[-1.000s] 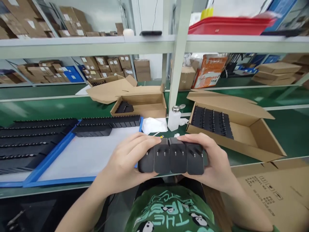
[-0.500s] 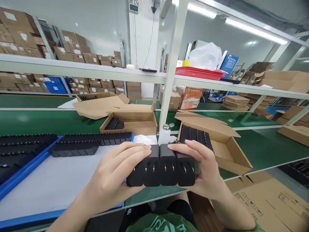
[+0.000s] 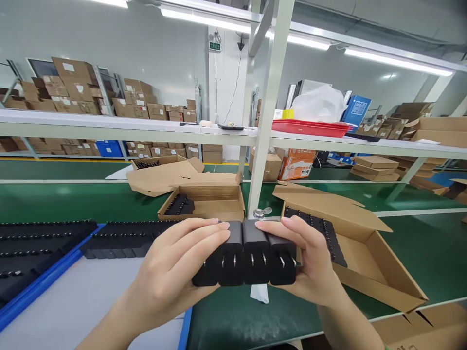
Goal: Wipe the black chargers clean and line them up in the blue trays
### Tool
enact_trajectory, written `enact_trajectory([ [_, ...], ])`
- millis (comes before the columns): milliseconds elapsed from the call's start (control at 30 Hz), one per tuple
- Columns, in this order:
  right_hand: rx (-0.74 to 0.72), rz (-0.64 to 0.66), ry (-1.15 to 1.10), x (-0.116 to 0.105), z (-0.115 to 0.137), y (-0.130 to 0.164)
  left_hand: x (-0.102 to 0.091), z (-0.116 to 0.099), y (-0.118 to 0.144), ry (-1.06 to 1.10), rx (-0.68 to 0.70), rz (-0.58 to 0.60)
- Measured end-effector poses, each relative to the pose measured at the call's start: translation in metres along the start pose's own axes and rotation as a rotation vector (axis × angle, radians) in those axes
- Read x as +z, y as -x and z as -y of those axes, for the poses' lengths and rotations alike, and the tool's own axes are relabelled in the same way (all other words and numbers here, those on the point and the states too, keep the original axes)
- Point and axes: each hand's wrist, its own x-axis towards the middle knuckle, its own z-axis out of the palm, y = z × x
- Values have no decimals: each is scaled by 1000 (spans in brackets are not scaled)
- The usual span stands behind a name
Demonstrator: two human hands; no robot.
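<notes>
Both hands, left hand [image 3: 171, 272] and right hand [image 3: 310, 262], still clamp the row of black chargers [image 3: 246, 255], now lifted higher, open carton [image 3: 365, 253] at three o'clock.

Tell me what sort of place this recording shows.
Probably a factory packing line: both hands hold a row of black plug adapters over a green conveyor bench, beside open cartons of adapters and shelves of stacked boxes.

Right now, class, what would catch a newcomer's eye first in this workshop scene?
First, the row of black plug adapters pressed together at centre between the left hand and right hand, prongs facing the camera. Right of them lies an open cardboard box partly filled with more adapters; on the shelf above sit red trays.
</notes>
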Motion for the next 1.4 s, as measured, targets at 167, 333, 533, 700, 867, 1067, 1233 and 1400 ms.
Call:
enact_trajectory([
  [167,154,71,-123,-1,-4,0,3,0,-10,59,-83,60],
  [333,305,156,-210,-1,1,-1,5,-3,-4,137,-238,149],
  [533,280,189,-238,3,-3,10,10,-8,12,134,-297,208],
  [700,330,219,-238,12,-7,42,20,-17,23,191,-320,266],
  [867,391,195,-242,21,-5,70,29,-25,40,217,-356,368],
  [1067,408,208,-234,23,-6,81,35,-26,43,257,-412,418],
  [1233,395,226,-228,28,-10,85,37,-25,47,295,-438,434],
  [1400,465,226,-332,35,-12,92,42,-27,56,332,-499,470],
])
